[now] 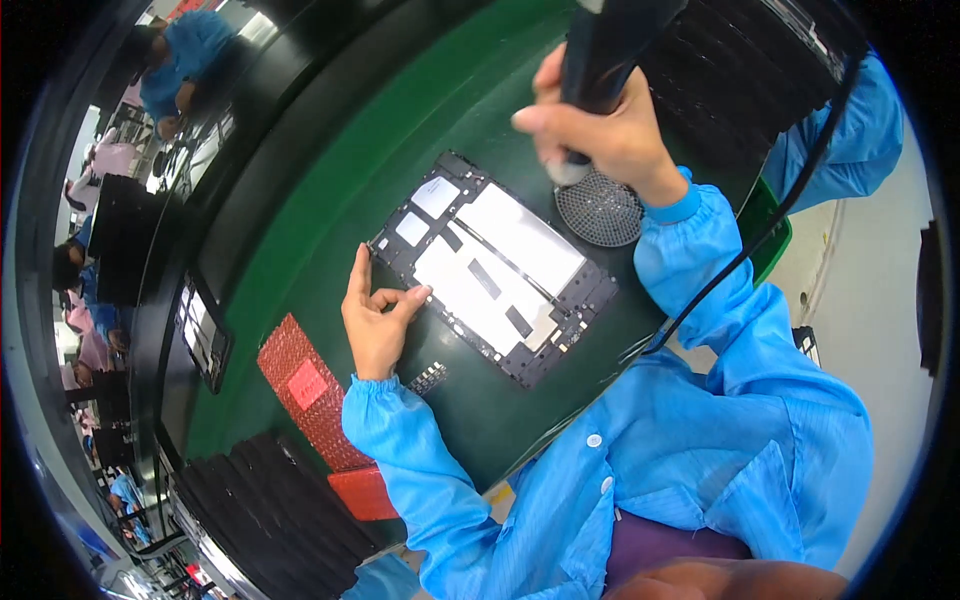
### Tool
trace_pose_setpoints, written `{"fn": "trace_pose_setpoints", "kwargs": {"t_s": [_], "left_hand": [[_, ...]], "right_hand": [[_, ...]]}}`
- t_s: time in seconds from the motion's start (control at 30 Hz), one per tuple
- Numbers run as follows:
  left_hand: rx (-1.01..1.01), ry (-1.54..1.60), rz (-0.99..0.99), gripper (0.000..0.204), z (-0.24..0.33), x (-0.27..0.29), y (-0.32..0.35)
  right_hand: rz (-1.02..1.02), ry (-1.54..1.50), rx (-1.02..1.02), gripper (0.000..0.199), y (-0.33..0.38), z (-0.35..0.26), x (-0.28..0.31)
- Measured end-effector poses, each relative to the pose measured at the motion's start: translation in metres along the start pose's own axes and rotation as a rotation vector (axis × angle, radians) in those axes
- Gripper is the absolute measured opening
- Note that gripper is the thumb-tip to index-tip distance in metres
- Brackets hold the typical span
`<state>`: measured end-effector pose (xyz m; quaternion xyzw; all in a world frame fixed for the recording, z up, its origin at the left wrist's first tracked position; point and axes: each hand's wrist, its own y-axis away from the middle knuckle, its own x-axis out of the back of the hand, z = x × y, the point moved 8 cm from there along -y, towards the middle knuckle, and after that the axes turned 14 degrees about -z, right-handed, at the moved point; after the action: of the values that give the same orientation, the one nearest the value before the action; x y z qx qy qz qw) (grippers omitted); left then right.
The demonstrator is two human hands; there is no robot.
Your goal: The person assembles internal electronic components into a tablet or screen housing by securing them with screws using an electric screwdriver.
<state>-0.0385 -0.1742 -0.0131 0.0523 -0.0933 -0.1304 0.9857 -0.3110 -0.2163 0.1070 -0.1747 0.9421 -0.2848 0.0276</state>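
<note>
A tablet chassis [500, 262], black-edged with white inner panels and dark strips, lies aslant on the green work surface. My left hand [378, 318] holds its left edge, the index finger stretched toward the upper corner and the thumb on the long side. Up at the right, my right hand [615, 130] is closed around a black corded hand tool [610, 65]; its exact kind is unclear and its pale lower end is blurred. Beneath the tool sits a round grey disc [598, 210] covered in small holes or studs. Several tiny metallic parts [428, 378] lie beside my left wrist.
Red bubble-wrap pouches [315, 385] lie to the left, near a row of black slabs [270, 500]. Another tablet-like piece [203, 335] rests further left. The tool's black cable [755, 245] crosses my right arm near a green bin [775, 245]. A co-worker's blue sleeve [840, 145] shows right.
</note>
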Motion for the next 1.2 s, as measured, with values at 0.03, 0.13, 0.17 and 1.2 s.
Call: {"fn": "trace_pose_setpoints", "kwargs": {"t_s": [0.03,0.13,0.17,1.2], "left_hand": [[-0.016,-0.011,-0.015,0.088,0.000,-0.002,0.001],[-0.011,-0.038,-0.049,0.089,0.001,-0.009,0.006],[0.009,-0.046,-0.056,0.089,0.001,-0.011,0.009],[-0.006,-0.063,-0.022,0.076,-0.013,-0.010,0.005]], "right_hand": [[0.032,0.083,0.004,0.023,0.005,0.005,0.015],[0.097,0.034,-0.049,0.024,0.015,0.027,0.029],[0.120,0.031,-0.081,0.024,0.016,0.032,0.028],[-0.028,0.050,0.077,0.029,0.004,-0.003,-0.012]]}}
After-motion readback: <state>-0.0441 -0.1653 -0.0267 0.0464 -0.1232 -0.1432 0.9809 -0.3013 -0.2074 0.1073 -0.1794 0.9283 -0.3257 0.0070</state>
